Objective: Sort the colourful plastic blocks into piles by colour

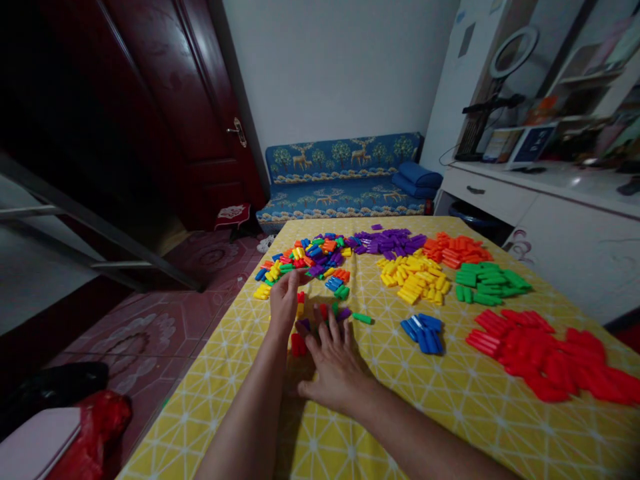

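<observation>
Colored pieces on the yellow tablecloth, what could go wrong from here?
The right hand has spread fingers, which might scatter nearby loose pieces. The purple pile and yellow pile crowd together, so colors could mix. The mixed pile lies near the left edge of the tablecloth; a nudge might send pieces to the floor.

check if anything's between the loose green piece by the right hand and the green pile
The way is tight: the yellow pile and blue pile flank it between the loose green piece and green pile, yellow beyond, blue nearer the person. A narrow strip of tablecloth shows between the two piles.
</observation>
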The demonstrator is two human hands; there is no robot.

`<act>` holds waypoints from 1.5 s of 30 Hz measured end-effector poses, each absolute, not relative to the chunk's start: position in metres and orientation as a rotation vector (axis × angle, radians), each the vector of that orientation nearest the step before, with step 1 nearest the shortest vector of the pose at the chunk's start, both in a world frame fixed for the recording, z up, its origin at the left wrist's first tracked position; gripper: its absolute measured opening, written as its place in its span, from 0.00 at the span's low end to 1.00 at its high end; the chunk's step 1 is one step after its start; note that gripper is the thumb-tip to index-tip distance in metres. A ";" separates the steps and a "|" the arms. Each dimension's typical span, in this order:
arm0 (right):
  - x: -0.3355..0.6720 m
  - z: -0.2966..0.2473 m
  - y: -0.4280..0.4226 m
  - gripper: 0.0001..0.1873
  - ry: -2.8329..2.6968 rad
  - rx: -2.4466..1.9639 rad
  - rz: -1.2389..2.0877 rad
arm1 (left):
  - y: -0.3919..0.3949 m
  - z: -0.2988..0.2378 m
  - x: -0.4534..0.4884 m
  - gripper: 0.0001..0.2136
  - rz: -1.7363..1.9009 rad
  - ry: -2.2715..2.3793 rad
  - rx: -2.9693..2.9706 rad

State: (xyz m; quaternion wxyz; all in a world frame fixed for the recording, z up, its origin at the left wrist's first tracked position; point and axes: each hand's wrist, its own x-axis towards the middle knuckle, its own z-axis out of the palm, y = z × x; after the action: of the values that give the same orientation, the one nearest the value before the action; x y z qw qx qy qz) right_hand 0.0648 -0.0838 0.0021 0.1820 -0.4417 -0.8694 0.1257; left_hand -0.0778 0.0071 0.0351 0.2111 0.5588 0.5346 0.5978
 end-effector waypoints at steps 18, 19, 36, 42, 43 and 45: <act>0.073 -0.013 -0.016 0.28 -1.745 -1.550 0.067 | 0.022 -0.002 -0.138 0.22 0.858 2.332 1.873; 0.074 -0.015 -0.014 0.28 -1.742 -1.535 0.063 | 0.022 0.000 -0.137 0.21 0.868 2.290 1.902; 0.077 -0.012 -0.010 0.18 -1.801 -1.319 0.276 | 0.046 0.025 -0.104 0.17 1.026 2.195 2.045; 0.077 -0.012 -0.010 0.16 -1.797 -1.325 0.277 | 0.077 0.031 -0.087 0.19 0.557 2.229 2.200; 0.076 -0.011 -0.010 0.16 -1.797 -1.324 0.280 | 0.079 0.031 -0.085 0.21 0.511 2.231 2.200; 0.076 -0.010 -0.011 0.16 -1.796 -1.323 0.285 | 0.080 0.031 -0.081 0.22 0.431 2.212 2.192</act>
State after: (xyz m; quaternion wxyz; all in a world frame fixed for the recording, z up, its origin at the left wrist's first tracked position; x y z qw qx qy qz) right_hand 0.0762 -0.0108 -0.0101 0.4318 -0.5308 -0.7202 0.1144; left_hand -0.0809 0.0804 0.0305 -0.0012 0.6973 0.7036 0.1371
